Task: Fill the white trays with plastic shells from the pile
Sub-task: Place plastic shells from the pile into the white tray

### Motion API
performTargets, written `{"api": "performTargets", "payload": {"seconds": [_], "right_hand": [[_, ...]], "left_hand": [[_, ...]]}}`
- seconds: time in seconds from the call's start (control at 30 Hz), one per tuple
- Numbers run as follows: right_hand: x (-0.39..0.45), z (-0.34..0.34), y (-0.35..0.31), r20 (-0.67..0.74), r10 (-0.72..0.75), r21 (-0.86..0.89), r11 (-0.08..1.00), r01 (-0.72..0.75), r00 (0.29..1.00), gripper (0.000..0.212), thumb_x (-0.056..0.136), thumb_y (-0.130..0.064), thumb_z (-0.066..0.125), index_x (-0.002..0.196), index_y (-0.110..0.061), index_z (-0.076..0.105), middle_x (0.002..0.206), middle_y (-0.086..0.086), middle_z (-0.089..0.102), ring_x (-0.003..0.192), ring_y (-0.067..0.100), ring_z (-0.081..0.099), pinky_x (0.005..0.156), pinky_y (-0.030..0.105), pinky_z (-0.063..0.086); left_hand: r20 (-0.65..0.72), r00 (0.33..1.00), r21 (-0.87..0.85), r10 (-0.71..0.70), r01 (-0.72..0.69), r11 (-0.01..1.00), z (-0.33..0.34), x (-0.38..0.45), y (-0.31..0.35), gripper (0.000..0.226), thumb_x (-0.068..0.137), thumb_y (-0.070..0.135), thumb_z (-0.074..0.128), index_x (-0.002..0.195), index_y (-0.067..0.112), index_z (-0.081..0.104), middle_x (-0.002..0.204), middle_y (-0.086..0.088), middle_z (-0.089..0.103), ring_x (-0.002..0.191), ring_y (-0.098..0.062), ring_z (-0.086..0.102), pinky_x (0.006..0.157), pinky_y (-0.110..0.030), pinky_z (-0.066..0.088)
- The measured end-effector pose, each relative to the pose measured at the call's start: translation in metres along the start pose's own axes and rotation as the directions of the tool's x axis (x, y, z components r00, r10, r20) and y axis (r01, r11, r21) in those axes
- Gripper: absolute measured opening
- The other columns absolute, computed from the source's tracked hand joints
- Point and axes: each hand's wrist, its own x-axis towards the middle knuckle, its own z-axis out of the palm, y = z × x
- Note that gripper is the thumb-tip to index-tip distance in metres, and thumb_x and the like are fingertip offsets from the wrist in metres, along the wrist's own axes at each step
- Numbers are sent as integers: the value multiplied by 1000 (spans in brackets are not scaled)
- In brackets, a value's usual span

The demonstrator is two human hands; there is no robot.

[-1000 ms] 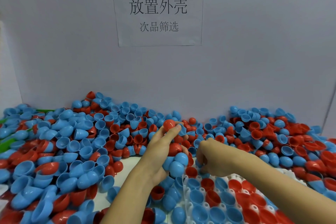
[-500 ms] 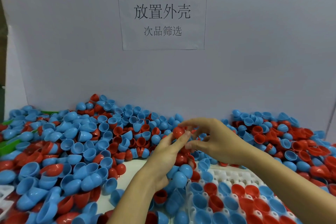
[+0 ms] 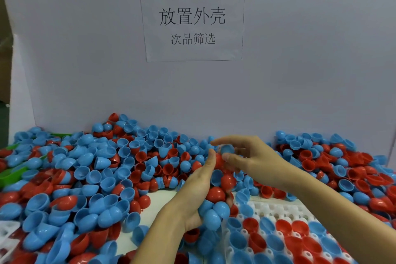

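White tray (image 3: 285,210) at five o'clock lay part-filled; left hand (image 3: 199,191) cradled shells (image 3: 214,194) — right hand (image 3: 252,156) pinched a blue shell (image 3: 227,149); pile (image 3: 102,169) remained

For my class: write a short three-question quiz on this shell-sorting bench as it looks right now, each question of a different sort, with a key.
1. True or false: the right hand pinches a blue shell.
2. Multiple choice: the left hand cradles A) nothing, B) a clutch of red and blue shells, C) the paper sign.
3. Fill in: the white tray lies on the person's ____ side.

Key: 1 true. 2 B. 3 right. The tray's near pockets already hold shells; its far rows stand unfilled beside the pile.
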Motion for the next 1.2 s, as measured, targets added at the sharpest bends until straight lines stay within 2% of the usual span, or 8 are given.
{"api": "performTargets", "payload": {"seconds": [0.27,0.53,0.7,0.8,0.87,0.97,1.07,1.2], "right_hand": [[2,3,11,-147,95,176,982,-69,985,28,97,-18,62,125,-24,59,90,2,76,81,15,73,73,27,59],[-5,-26,43,-334,557,414,812,-412,761,29,97,-33,60,115,-11,65,98,4,67,93,22,67,73,26,54],[1,-60,8,-872,364,458,843,282,328,20,102,-25,54,87,-15,62,91,5,70,76,10,73,81,28,59],[41,-75,-47,-946,305,286,631,721,108,12,100,-21,55,95,-10,56,89,6,66,73,16,74,72,23,57],[75,-51,-77,-937,176,336,693,637,302,12,102,-17,53,109,-8,53,93,7,66,80,21,73,69,28,56],[99,-8,-89,-306,72,85,995,-48,949,57,99,-37,57,147,-11,39,134,9,60,115,25,63,98,41,52],[87,4,-67,256,140,-475,880,-2,957,42,100,-37,54,138,-19,57,131,-2,65,104,12,67,101,36,51],[63,-4,-44,276,206,-502,864,-42,939,21,94,-39,64,113,-31,67,95,-10,74,81,5,71,82,26,55]], "left_hand": [[54,999,-143,11,-3,990,-6,-2,-1,47,72,63,79,92,21,79,80,-9,69,62,-19,64,62,-32,57],[-205,978,-378,27,-105,920,-11,-3,3,43,86,62,63,92,20,66,65,-5,68,50,-16,64,47,-29,54],[-217,976,-387,9,-95,917,-13,-2,4,51,88,63,61,105,15,65,79,-13,74,67,-26,74,54,-36,59],[-230,973,-356,29,-112,928,-14,0,3,44,88,61,62,94,17,65,73,-9,72,61,-22,71,53,-32,57],[-232,972,-355,32,-115,928,-14,1,2,42,87,59,62,90,18,65,67,-6,69,55,-18,68,51,-30,55],[-238,971,-323,-3,-76,944,-16,1,0,56,83,63,64,107,14,69,85,-9,76,75,-23,75,70,-40,60],[-258,966,-311,-4,-79,947,-16,-1,2,64,84,62,65,123,11,66,107,-15,76,98,-31,74,86,-47,60],[-221,975,-327,11,-84,941,-17,1,3,59,89,62,60,122,14,70,112,-13,75,99,-28,74,75,-39,61]]}}
